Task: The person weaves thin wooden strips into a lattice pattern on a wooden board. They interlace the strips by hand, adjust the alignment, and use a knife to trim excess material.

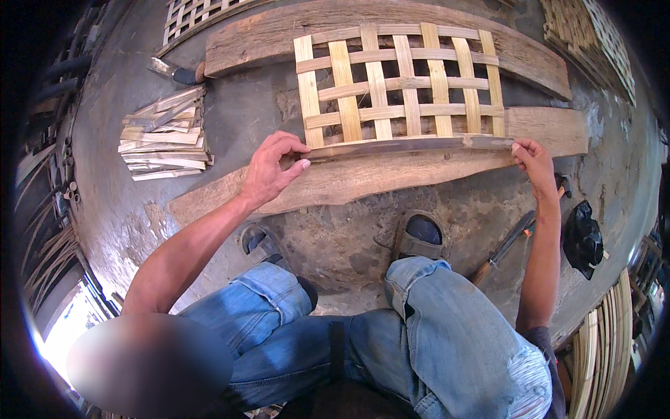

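Observation:
A flat lattice panel [438,84] of pale strips, probably split bamboo, lies across two thick wooden planks in front of me, its strips crossing over and under with open squares between. Along its near edge runs a dark-faced bamboo strip [412,144]. My left hand [271,169] pinches this strip's left end between thumb and forefinger, palm facing inward. At the opposite end, the thumb and fingers of my right hand [536,162] close on the strip near the panel's right corner. The strip sits level, right against the ends of the upright slats.
The near plank [363,181] and far plank [279,35] rest on the concrete floor. Cut strips [164,146] lie piled at left, below a bladed tool [183,74]. At right are a long-handled tool [506,241], a black plastic bag [585,241] and long slats [607,342].

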`<state>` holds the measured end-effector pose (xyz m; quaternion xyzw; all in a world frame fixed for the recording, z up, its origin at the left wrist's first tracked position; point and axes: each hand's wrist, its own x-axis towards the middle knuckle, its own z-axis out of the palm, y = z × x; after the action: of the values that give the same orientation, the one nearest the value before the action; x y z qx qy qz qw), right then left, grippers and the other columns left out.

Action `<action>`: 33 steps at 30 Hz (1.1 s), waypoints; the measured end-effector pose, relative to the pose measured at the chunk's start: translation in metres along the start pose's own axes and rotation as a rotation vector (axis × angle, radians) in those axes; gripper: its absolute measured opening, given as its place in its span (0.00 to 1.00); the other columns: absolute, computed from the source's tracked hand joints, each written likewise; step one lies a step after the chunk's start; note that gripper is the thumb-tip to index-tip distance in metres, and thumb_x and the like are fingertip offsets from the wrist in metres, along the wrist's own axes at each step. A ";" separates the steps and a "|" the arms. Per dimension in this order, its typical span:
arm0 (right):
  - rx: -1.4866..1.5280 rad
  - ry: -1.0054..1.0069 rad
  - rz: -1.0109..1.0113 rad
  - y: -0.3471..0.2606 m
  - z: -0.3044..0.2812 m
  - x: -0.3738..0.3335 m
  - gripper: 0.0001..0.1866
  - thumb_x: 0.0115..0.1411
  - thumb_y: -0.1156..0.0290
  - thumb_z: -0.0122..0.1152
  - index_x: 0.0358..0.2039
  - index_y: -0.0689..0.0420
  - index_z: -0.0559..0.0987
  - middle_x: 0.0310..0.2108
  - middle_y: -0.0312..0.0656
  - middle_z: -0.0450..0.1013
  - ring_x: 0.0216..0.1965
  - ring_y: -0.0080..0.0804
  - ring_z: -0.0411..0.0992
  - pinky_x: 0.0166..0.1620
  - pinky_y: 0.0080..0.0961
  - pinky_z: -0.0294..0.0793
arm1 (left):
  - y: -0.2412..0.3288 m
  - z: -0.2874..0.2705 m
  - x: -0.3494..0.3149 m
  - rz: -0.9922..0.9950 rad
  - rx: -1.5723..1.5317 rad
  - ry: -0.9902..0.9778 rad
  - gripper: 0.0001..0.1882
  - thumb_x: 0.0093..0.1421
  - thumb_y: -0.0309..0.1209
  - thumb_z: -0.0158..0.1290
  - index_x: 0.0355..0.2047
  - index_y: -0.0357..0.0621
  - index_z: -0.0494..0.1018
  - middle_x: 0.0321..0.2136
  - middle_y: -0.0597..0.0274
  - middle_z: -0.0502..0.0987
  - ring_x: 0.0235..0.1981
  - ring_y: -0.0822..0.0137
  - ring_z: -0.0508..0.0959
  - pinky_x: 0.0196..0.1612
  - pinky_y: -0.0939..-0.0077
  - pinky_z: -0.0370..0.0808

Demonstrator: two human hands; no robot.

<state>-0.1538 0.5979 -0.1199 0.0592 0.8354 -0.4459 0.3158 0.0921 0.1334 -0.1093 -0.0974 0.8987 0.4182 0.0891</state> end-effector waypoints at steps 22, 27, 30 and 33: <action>0.016 -0.037 0.047 -0.009 0.000 -0.003 0.12 0.58 0.66 0.64 0.39 0.58 0.78 0.27 0.28 0.73 0.27 0.14 0.67 0.31 0.15 0.63 | -0.002 -0.004 0.002 -0.046 -0.034 -0.056 0.13 0.53 0.30 0.61 0.38 0.42 0.77 0.40 0.59 0.73 0.44 0.62 0.75 0.48 0.71 0.74; -0.026 -0.024 0.048 -0.004 -0.005 -0.001 0.12 0.58 0.66 0.64 0.39 0.57 0.78 0.28 0.29 0.74 0.26 0.14 0.68 0.31 0.15 0.64 | 0.000 -0.004 0.003 -0.031 -0.049 -0.035 0.13 0.52 0.28 0.61 0.38 0.41 0.77 0.40 0.58 0.73 0.43 0.62 0.75 0.46 0.70 0.75; -0.020 -0.021 0.045 -0.007 -0.005 -0.001 0.12 0.57 0.65 0.64 0.39 0.57 0.78 0.27 0.29 0.73 0.26 0.15 0.68 0.31 0.15 0.65 | 0.002 -0.004 0.001 -0.025 -0.050 0.007 0.12 0.51 0.26 0.61 0.38 0.41 0.77 0.39 0.58 0.74 0.41 0.62 0.76 0.44 0.70 0.75; 0.091 -0.038 0.068 -0.004 -0.012 -0.006 0.11 0.58 0.66 0.63 0.38 0.57 0.78 0.26 0.29 0.72 0.26 0.16 0.67 0.32 0.16 0.65 | 0.012 -0.002 -0.002 0.074 -0.061 0.030 0.12 0.51 0.26 0.62 0.37 0.43 0.78 0.35 0.59 0.76 0.37 0.61 0.77 0.42 0.69 0.75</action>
<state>-0.1565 0.6061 -0.1088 0.0932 0.8058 -0.4735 0.3433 0.0909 0.1393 -0.0989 -0.0729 0.8898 0.4468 0.0571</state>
